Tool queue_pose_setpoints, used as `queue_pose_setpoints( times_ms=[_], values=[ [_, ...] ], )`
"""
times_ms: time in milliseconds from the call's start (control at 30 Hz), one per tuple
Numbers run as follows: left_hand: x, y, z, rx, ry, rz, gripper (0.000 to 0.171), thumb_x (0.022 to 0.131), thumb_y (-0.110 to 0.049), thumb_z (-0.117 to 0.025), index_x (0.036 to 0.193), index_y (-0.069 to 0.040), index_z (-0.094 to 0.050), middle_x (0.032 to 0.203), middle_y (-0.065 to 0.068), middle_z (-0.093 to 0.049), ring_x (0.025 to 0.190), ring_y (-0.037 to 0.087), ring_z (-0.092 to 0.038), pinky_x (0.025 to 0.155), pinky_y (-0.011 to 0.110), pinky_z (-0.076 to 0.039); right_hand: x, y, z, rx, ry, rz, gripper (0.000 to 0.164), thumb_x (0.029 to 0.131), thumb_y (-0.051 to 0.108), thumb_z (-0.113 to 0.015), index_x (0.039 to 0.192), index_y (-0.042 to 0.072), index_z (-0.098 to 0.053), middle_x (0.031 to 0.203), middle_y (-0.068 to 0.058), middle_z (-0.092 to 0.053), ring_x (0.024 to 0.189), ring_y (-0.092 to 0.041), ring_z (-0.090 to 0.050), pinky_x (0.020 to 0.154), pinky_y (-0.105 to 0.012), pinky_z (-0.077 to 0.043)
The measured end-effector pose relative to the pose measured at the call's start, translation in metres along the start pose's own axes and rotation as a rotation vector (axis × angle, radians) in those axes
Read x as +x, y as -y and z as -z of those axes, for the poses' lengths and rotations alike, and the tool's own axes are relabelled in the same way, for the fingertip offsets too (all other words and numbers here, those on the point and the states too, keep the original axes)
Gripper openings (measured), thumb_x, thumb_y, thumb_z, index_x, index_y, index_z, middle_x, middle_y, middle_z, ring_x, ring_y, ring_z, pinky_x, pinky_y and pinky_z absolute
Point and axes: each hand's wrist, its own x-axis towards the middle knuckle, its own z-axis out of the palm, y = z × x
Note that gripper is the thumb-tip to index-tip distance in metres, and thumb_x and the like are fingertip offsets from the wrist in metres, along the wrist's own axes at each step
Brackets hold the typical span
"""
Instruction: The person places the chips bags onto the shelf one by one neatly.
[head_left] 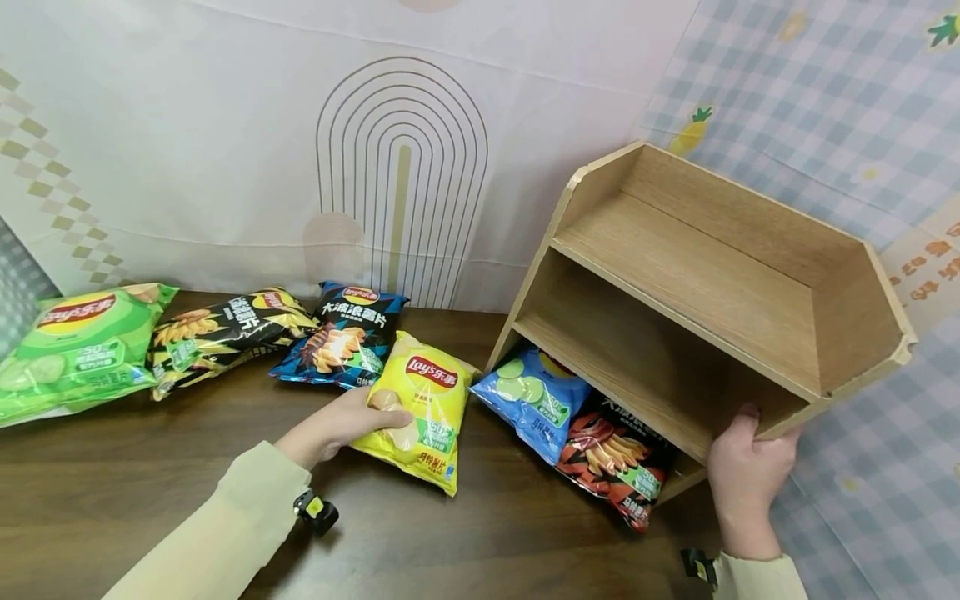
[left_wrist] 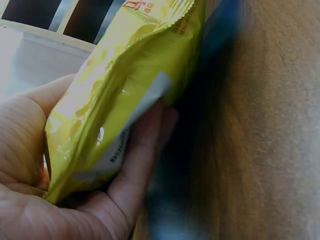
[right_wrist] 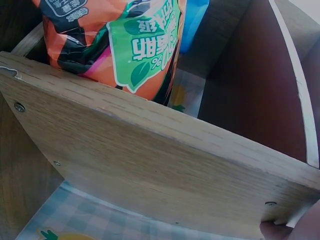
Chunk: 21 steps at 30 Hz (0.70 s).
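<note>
My left hand [head_left: 351,427] holds a yellow Lay's potato chip bag [head_left: 429,412] by its left side, thumb on the front. In the left wrist view, the fingers [left_wrist: 137,165] wrap under the yellow bag's back, close beside the table surface. My right hand [head_left: 750,471] grips the right side panel of a wooden shelf [head_left: 720,275], thumb over the front edge. In the head view the shelf stands at an angle. A blue chip bag [head_left: 534,398] and a red-and-black chip bag [head_left: 618,457] sit in its lowest compartment, their lower ends sticking out in front.
Along the back of the brown table [head_left: 187,483], left of the yellow bag, lie a green chip bag [head_left: 86,350], a black-and-gold one [head_left: 228,333] and a black-and-blue one [head_left: 343,337]. A pale patterned cloth [head_left: 225,150] hangs behind; a checked cloth [head_left: 780,83] hangs at right.
</note>
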Motion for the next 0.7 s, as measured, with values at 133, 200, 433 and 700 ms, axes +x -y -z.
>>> queue_pose_setpoints(
  times_ms=[133,200,433,700],
  values=[
    [-0.002,0.003,0.003,-0.019,0.033,-0.038,0.051,0.085,-0.033,-0.075,0.119,-0.001,-0.055,0.098,0.013,-0.07,0.084,0.029,-0.069,0.072,0.039,-0.057,0.0,0.0,0.0,-0.003,0.0,-0.003,0.044,0.094,0.018,-0.047,0.138,0.009,-0.048,0.128,-0.018,-0.058,0.111,-0.019,-0.052,0.1,-0.025,-0.038],
    [-0.004,0.004,0.004,-0.019,0.045,-0.053,0.053,0.085,-0.034,-0.075,0.12,-0.001,-0.054,0.098,0.013,-0.069,0.084,0.029,-0.069,0.072,0.039,-0.057,0.0,0.0,0.0,-0.002,-0.003,-0.002,0.044,0.094,0.017,-0.047,0.138,0.009,-0.048,0.127,-0.019,-0.058,0.112,-0.019,-0.052,0.099,-0.023,-0.038],
    [-0.016,0.004,0.016,-0.016,0.062,-0.087,0.057,0.085,-0.034,-0.075,0.123,0.001,-0.052,0.1,0.014,-0.069,0.086,0.029,-0.069,0.073,0.039,-0.056,0.0,0.0,-0.001,-0.011,-0.012,-0.008,0.044,0.094,0.018,-0.048,0.136,0.007,-0.049,0.126,-0.02,-0.058,0.112,-0.021,-0.053,0.099,-0.025,-0.038],
    [-0.025,-0.002,0.02,-0.032,0.078,-0.106,0.059,0.085,-0.036,-0.075,0.123,0.001,-0.05,0.101,0.016,-0.069,0.087,0.031,-0.069,0.074,0.04,-0.057,0.0,0.0,-0.001,-0.011,-0.001,-0.023,0.045,0.094,0.018,-0.048,0.137,0.005,-0.048,0.127,-0.021,-0.057,0.114,-0.021,-0.052,0.102,-0.026,-0.037]
  ],
)
